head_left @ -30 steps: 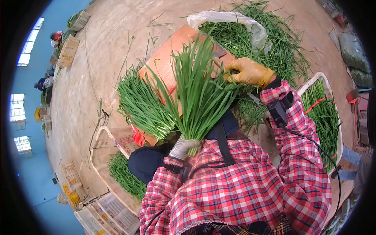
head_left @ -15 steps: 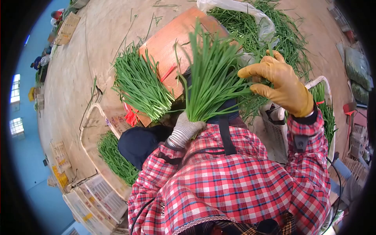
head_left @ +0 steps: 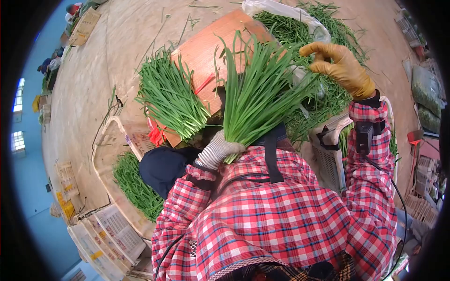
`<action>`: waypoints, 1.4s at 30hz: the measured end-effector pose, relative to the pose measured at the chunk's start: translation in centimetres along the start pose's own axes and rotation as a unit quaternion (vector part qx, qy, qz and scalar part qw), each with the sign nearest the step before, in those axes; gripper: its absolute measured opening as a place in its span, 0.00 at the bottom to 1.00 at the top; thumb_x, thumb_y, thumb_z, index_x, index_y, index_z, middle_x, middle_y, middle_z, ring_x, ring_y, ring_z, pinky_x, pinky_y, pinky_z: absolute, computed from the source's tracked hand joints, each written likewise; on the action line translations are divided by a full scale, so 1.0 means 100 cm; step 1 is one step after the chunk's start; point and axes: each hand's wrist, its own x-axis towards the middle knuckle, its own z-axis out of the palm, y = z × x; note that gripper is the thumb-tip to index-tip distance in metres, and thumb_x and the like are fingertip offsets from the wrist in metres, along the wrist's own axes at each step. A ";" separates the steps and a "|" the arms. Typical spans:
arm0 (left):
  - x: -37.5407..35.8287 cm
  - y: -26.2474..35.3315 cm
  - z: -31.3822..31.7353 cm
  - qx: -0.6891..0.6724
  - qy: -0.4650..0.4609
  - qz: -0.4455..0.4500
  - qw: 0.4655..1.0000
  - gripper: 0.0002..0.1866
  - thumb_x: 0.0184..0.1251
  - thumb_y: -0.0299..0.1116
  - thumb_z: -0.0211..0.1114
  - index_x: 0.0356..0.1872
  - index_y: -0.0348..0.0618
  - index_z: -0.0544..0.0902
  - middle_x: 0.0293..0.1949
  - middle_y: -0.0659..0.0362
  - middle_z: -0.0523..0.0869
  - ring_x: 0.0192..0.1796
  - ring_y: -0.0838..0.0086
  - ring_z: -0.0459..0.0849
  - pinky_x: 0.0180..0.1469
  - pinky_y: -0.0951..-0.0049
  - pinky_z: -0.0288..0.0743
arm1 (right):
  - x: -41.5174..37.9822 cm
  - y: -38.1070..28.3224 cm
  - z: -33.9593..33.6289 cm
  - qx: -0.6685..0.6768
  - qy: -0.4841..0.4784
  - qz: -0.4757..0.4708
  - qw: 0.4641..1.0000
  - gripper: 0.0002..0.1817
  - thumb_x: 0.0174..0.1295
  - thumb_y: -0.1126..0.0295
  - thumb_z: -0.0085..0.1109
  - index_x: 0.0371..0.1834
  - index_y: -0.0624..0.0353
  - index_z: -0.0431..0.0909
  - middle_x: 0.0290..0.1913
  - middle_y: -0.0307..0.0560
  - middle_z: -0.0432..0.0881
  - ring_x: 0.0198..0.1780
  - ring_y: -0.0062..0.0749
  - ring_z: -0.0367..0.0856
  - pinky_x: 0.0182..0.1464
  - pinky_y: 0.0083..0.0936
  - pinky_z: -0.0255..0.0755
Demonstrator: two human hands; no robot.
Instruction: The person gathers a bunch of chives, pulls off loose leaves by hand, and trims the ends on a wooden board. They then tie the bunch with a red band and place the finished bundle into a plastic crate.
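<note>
My left hand (head_left: 220, 149), in a grey-and-white striped knit glove, is closed round the base of a bunch of green garlic chives (head_left: 258, 93). The leaves fan upward and to the right in front of my lap. My right hand (head_left: 340, 68), in a yellow rubber glove, hovers just beyond the leaf tips on the right. Its thumb and index finger are curved with a gap between them, and I see nothing held there. Another bundle of chives (head_left: 171, 96) lies left of the held bunch, partly on a reddish-brown board (head_left: 208, 56).
Loose chives (head_left: 323, 110) spill around a clear plastic bag (head_left: 300, 14) at upper right. A crate (head_left: 101, 161) with chives stands at left, another crate (head_left: 326, 161) at right. Red ties (head_left: 157, 136) hang by the board. Stacked crates (head_left: 112, 234) sit lower left.
My right hand has moved up and away from my body, off the leaves. The held chives have spread wider to the right, while my left hand keeps its grip.
</note>
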 end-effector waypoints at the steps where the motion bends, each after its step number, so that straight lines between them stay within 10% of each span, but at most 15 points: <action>1: 0.000 -0.002 -0.003 0.008 0.007 -0.004 1.000 0.19 0.49 0.20 0.66 0.46 0.32 0.78 0.35 0.56 0.84 0.33 0.72 0.83 0.36 0.74 0.79 | 0.000 0.002 -0.009 -0.007 0.006 -0.006 1.000 0.14 0.57 0.74 0.62 0.48 0.57 0.81 0.30 0.34 0.79 0.32 0.17 0.74 0.39 0.17 0.70; 7: -0.007 -0.010 -0.031 0.020 0.025 -0.053 0.998 0.18 0.46 0.19 0.69 0.43 0.33 0.80 0.33 0.57 0.84 0.31 0.73 0.82 0.35 0.74 0.78 | -0.014 0.077 -0.136 -0.061 0.217 0.004 0.974 0.15 0.65 0.67 0.59 0.53 0.54 0.80 0.48 0.33 0.81 0.48 0.16 0.74 0.51 0.15 0.67; 14: -0.006 -0.028 -0.048 0.048 0.010 -0.043 0.998 0.19 0.45 0.19 0.69 0.43 0.33 0.81 0.34 0.57 0.85 0.33 0.72 0.83 0.38 0.73 0.79 | -0.053 0.177 -0.281 -0.376 0.516 -0.001 0.770 0.17 0.65 0.61 0.58 0.54 0.57 0.79 0.48 0.39 0.82 0.50 0.21 0.76 0.55 0.19 0.68; 15: -0.005 -0.032 -0.053 0.055 0.008 -0.052 0.997 0.19 0.46 0.20 0.69 0.44 0.33 0.81 0.34 0.57 0.85 0.33 0.72 0.83 0.39 0.73 0.79 | -0.049 0.175 -0.265 -0.418 0.514 -0.028 0.749 0.17 0.66 0.61 0.57 0.53 0.58 0.80 0.46 0.40 0.83 0.49 0.22 0.77 0.54 0.19 0.68; 20: -0.005 -0.025 -0.046 0.073 0.017 -0.072 0.995 0.20 0.47 0.19 0.68 0.45 0.35 0.81 0.36 0.59 0.85 0.36 0.75 0.82 0.40 0.74 0.78 | -0.017 0.087 -0.062 0.125 0.216 0.007 0.968 0.12 0.66 0.63 0.57 0.40 0.61 0.83 0.30 0.38 0.83 0.29 0.17 0.76 0.33 0.20 0.72; 23: -0.008 -0.020 -0.043 0.074 0.018 -0.080 0.994 0.20 0.47 0.19 0.68 0.46 0.36 0.81 0.37 0.61 0.85 0.37 0.76 0.82 0.42 0.75 0.77 | -0.003 0.058 0.015 0.024 0.110 0.036 0.993 0.10 0.62 0.66 0.59 0.40 0.59 0.83 0.32 0.41 0.83 0.32 0.29 0.80 0.36 0.27 0.74; 26: -0.010 -0.014 -0.033 0.057 0.032 -0.061 0.996 0.18 0.45 0.19 0.69 0.42 0.34 0.81 0.31 0.59 0.84 0.32 0.74 0.82 0.37 0.75 0.77 | 0.021 0.054 0.054 -0.077 0.150 -0.156 0.973 0.13 0.58 0.64 0.60 0.44 0.57 0.82 0.38 0.45 0.83 0.41 0.42 0.81 0.43 0.34 0.74; 32: -0.009 -0.022 -0.046 0.057 0.003 -0.070 0.996 0.20 0.46 0.20 0.68 0.45 0.35 0.81 0.35 0.59 0.84 0.35 0.74 0.82 0.41 0.75 0.77 | 0.047 0.043 0.093 -0.257 0.024 -0.105 0.960 0.19 0.57 0.59 0.63 0.52 0.49 0.79 0.49 0.44 0.81 0.57 0.47 0.74 0.61 0.37 0.61; 42: -0.011 -0.014 -0.036 -0.035 -0.001 -0.083 0.996 0.19 0.43 0.19 0.69 0.42 0.35 0.81 0.31 0.58 0.84 0.31 0.73 0.83 0.36 0.74 0.78 | 0.045 0.053 0.103 -0.165 -0.006 -0.124 0.978 0.08 0.55 0.63 0.60 0.32 0.54 0.82 0.30 0.49 0.82 0.38 0.49 0.80 0.43 0.41 0.71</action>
